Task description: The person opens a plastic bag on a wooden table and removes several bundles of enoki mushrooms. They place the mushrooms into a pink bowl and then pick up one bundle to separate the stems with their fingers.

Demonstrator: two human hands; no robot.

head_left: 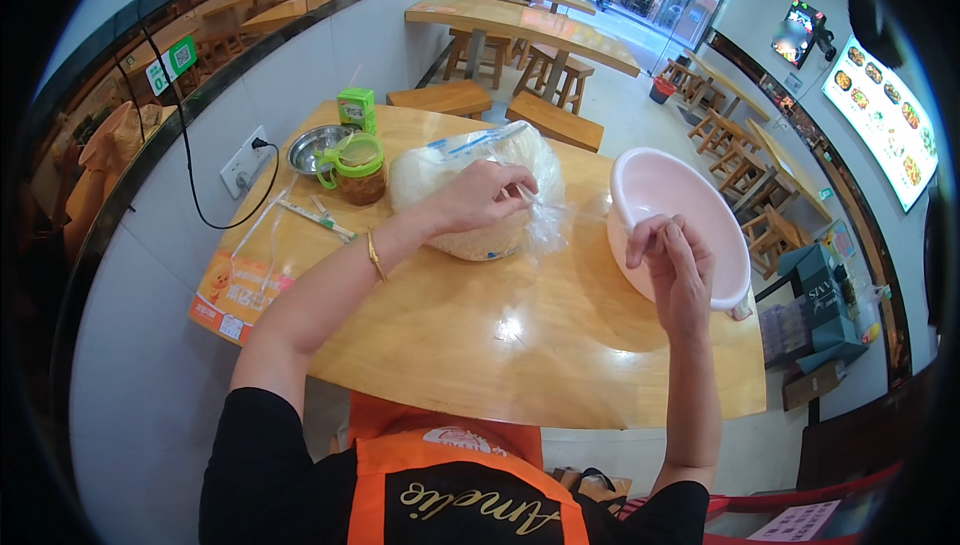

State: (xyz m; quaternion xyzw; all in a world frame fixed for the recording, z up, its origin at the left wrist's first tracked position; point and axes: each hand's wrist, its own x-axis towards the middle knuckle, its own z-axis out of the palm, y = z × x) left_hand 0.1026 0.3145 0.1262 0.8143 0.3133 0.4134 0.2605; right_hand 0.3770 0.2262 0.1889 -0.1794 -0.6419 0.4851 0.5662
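Note:
A bulging clear plastic bag (pixel 425 173), full of a whitish, rice-like food, sits on the wooden table. The fingers of my left hand (pixel 478 197) are closed on its gathered neck, and crumpled plastic (pixel 546 230) sticks out past them to the right. My right hand (pixel 677 260) is raised in front of the pale pink basin (pixel 725 275), thumb and fingers pinched together. A faint, thin strand seems to stretch between the two hands; what the right fingertips hold is too small to make out.
Left of the bag stand a green-lidded jar (pixel 358 173) with brown contents, a metal bowl (pixel 312 148) and a green box (pixel 356 111). A black cord (pixel 185 135) hangs to a wall socket (pixel 244 165). Stools (pixel 560 121) stand beyond the table (pixel 480 355).

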